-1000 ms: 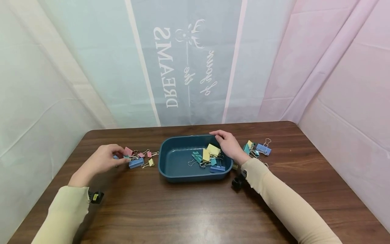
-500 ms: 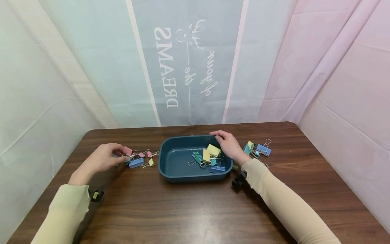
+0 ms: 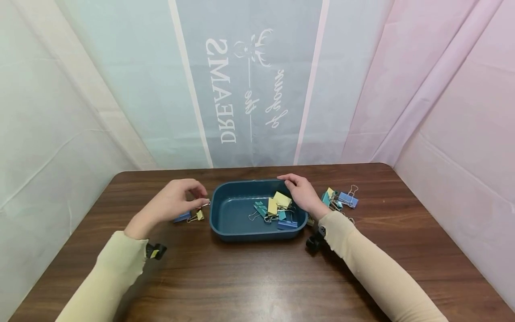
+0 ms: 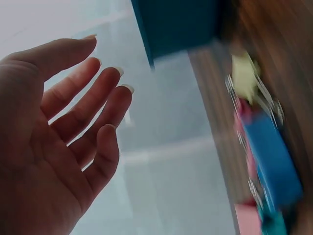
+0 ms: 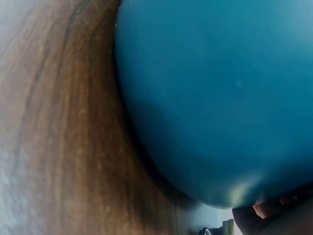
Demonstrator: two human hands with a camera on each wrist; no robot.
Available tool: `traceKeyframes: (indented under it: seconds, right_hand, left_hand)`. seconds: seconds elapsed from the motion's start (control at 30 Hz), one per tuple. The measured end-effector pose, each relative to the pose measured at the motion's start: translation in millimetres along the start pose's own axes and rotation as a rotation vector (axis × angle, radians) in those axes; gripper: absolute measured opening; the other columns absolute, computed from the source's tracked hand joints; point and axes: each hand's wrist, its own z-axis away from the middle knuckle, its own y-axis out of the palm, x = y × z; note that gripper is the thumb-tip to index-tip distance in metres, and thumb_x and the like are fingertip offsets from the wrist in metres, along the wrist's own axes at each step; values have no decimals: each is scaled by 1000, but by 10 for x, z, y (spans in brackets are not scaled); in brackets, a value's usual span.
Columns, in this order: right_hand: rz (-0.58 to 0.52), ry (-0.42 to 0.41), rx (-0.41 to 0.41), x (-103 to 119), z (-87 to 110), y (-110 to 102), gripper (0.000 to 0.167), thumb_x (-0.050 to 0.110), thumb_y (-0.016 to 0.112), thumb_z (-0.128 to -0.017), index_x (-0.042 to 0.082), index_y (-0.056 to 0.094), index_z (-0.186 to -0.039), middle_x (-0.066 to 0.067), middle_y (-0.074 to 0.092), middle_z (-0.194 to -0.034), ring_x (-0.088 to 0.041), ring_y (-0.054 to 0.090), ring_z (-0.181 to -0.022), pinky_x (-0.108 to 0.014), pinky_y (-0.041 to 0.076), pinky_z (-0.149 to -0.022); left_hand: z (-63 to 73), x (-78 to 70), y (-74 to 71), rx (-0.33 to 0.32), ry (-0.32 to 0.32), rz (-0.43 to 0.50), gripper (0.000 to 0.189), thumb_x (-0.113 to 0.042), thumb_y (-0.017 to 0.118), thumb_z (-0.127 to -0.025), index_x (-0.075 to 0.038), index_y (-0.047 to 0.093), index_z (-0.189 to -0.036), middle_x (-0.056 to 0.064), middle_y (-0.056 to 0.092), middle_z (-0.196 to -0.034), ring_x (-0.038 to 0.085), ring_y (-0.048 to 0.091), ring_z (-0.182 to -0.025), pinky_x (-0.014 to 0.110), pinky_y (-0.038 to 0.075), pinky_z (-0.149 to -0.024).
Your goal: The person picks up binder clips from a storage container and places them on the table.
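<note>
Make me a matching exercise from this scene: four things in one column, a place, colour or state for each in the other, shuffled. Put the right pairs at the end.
Things
1. Left hand
2. Tray
3. Right hand
4. Table

Descriptions
A. On the tray's rim, at its far right corner
B. Brown, with a wood grain
C. Just left of the tray, holding nothing
D. Dark blue-green, with clips lying in it

Right pairs
1-C, 2-D, 3-A, 4-B
</note>
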Motion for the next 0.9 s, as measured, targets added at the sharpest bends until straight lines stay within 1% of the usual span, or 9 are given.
traceKeyframes:
  seconds: [0.1, 0.2, 0.27, 0.37, 0.5, 0.57, 0.67, 0.8, 0.9]
  right_hand:
    - [-2, 1, 0, -7, 5, 14, 34, 20, 39, -109, 18, 59, -138, -9, 48, -146, -30, 43, -136, -54, 37, -106]
    - [-5, 0, -2, -14, 7, 18, 35, 20, 39, -109, 18, 59, -138, -9, 48, -147, -30, 42, -136, -54, 37, -106]
    - [-5, -3, 0, -17, 7, 15, 35, 20, 39, -109, 18, 58, -138, -9, 48, -147, -30, 42, -136, -54, 37, -106]
    - [-4, -11, -1, -23, 5, 3, 35, 20, 39, -109, 18, 58, -138, -9, 48, -147, -30, 43, -136, -54, 38, -105]
    - [-4, -16, 2, -29, -1, -3, 34, 21, 39, -109, 19, 59, -138, -8, 49, -146, -30, 44, -134, -54, 38, -104]
    - [-4, -14, 6, -24, 1, -1, 34, 22, 39, -109, 19, 59, -137, -9, 49, -145, -30, 44, -134, -55, 38, -105]
    - [-8, -12, 5, -17, 3, 3, 34, 22, 39, -109, 20, 59, -137, -9, 49, -145, -30, 45, -134, -55, 37, -105]
    - [-10, -16, 5, -18, 1, 4, 34, 22, 39, -109, 19, 59, -137, -9, 48, -146, -31, 44, -135, -55, 37, -105]
    - [-8, -15, 5, -20, -5, 1, 35, 22, 39, -109, 18, 58, -138, -9, 48, -147, -31, 43, -135, -55, 37, -105]
  left_hand:
    - [-109, -176, 111, 15, 51, 9, 13, -26, 77, -88, -19, 70, -97, -9, 66, -90, 13, 62, -85, 36, 51, -76]
    - [-236, -306, 248, 39, 84, -5, 18, -28, 78, -88, -17, 69, -100, -2, 68, -96, 17, 63, -89, 36, 51, -79]
    - [-334, -367, 361, 57, 104, -35, 23, -29, 78, -87, -16, 69, -103, 2, 68, -101, 18, 62, -91, 37, 51, -81]
    - [-481, -459, 532, 103, 99, -72, 34, -36, 77, -87, -14, 68, -111, 3, 65, -110, 20, 62, -98, 39, 50, -85]
    - [-653, -555, 743, 168, 69, -98, 48, -44, 75, -86, -14, 65, -122, 1, 61, -120, 20, 59, -109, 41, 49, -91]
    - [-720, -593, 828, 191, 54, -111, 50, -47, 75, -86, -16, 64, -124, 1, 61, -123, 20, 58, -110, 41, 48, -93]
    - [-789, -645, 930, 219, 28, -137, 52, -50, 74, -85, -18, 64, -125, 1, 61, -122, 18, 57, -107, 41, 48, -94]
    - [-833, -691, 1029, 252, -14, -173, 50, -52, 73, -85, -21, 65, -124, -1, 62, -116, 16, 57, -99, 39, 50, -89]
    - [-844, -694, 1086, 272, -9, -226, 47, -53, 70, -86, -23, 67, -122, -1, 61, -114, 16, 57, -96, 37, 50, -85]
